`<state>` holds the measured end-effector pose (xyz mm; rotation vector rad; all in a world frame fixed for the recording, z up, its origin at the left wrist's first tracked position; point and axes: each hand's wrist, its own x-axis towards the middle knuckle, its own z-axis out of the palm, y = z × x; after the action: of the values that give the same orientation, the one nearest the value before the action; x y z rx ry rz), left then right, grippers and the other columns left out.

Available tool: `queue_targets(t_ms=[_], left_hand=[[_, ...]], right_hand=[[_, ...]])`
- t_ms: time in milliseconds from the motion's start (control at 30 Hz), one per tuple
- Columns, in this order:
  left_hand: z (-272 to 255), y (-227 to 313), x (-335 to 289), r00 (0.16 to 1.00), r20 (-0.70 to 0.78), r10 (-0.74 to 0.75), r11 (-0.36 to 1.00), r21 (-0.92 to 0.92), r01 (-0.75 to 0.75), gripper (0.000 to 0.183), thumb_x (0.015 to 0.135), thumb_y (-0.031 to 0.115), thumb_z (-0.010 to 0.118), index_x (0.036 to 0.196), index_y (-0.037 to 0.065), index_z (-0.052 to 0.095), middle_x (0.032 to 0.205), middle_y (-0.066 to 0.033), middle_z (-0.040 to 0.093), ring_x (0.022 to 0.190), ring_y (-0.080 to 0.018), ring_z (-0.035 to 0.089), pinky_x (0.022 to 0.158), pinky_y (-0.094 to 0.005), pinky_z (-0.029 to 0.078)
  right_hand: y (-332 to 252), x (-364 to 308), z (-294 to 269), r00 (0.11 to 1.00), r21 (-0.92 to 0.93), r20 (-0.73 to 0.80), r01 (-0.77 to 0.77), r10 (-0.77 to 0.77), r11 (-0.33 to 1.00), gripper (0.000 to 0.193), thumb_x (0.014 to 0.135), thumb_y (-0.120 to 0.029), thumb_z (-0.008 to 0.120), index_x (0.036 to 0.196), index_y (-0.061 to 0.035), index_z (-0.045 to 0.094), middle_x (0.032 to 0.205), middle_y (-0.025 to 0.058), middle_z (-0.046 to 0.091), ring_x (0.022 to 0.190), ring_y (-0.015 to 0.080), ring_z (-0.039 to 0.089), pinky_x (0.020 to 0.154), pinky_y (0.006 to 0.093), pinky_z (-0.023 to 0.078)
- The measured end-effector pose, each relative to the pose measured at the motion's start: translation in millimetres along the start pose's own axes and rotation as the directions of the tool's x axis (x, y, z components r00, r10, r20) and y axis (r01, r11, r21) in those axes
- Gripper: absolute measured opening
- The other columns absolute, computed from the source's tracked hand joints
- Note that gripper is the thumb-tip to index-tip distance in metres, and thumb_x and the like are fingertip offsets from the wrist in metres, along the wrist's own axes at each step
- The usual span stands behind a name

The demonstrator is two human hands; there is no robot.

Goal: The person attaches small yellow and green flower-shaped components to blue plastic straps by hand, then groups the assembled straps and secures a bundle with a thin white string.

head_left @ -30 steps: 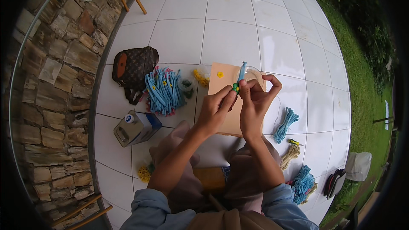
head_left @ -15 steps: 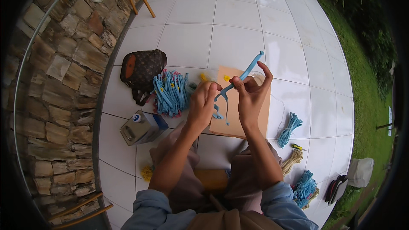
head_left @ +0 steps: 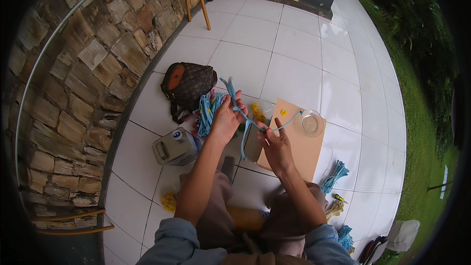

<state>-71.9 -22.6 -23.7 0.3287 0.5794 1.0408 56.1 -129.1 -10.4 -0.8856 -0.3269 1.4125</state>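
Note:
Thin blue fabric straps (head_left: 245,126), joined in a branching shape, stretch between my two hands above the floor. My left hand (head_left: 227,121) is closed around one part, and strap ends stick up past its fingers. Lower and to the right, my right hand (head_left: 278,151) pinches another part between thumb and fingers. One loose end hangs down between the hands; another reaches right toward a round clear dish (head_left: 311,123). Under and beyond my right hand lies a tan board (head_left: 294,142) with a small yellow piece (head_left: 283,112) on it.
To the left are a brown patterned bag (head_left: 189,86), a heap of blue straps (head_left: 210,110) and a metal can (head_left: 175,147). A bag of yellow pieces (head_left: 258,112) sits by the board. Blue bundles (head_left: 335,175) and a yellow-black tool (head_left: 339,198) lie right.
The view has turned. My right hand has lowered, and the strap that slanted up from it now runs toward the dish. Strap ends now stick up from my left hand.

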Motion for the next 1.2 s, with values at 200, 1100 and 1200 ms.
queue_targets(t_ms=[200,1100,1200], left_hand=[[-2.5,14.1,-2.6,0.946,0.195,0.261,0.798,0.508,-0.325,0.026,0.092,0.023,0.04,0.106,0.003,0.049,0.074,-0.0022,0.05,0.057,-0.0112,0.047,0.064,-0.0235,0.043],[16.5,-16.7,-12.9,0.931,0.364,-0.037,0.632,0.73,-0.261,0.026,0.078,0.007,0.063,0.071,0.007,0.039,0.079,-0.0043,0.056,0.058,-0.0075,0.049,0.051,-0.0198,0.039],[16.6,-18.0,-9.7,0.897,0.442,0.024,0.646,0.678,-0.351,0.029,0.08,0.005,0.06,0.068,0.01,0.034,0.079,-0.0038,0.055,0.061,-0.0053,0.049,0.051,-0.0179,0.039]], right_hand=[[39.3,16.2,-44.7,0.767,-0.091,0.198,-0.605,0.61,0.791,0.042,0.091,-0.019,0.041,0.127,0.0008,0.032,0.116,0.0189,0.05,0.107,0.0261,0.05,0.096,0.0323,0.036],[-79.0,28.4,-57.4,0.845,-0.213,-0.002,0.523,-0.535,0.825,0.043,0.079,0.008,0.05,0.118,-0.0009,0.035,0.084,0.008,0.057,0.073,0.0106,0.046,0.068,0.0224,0.038],[-77.4,32.7,-59.9,0.823,-0.224,0.017,0.556,-0.567,0.8,0.043,0.078,0.009,0.049,0.118,-0.0009,0.035,0.086,0.0082,0.058,0.076,0.0107,0.048,0.072,0.0233,0.039]])
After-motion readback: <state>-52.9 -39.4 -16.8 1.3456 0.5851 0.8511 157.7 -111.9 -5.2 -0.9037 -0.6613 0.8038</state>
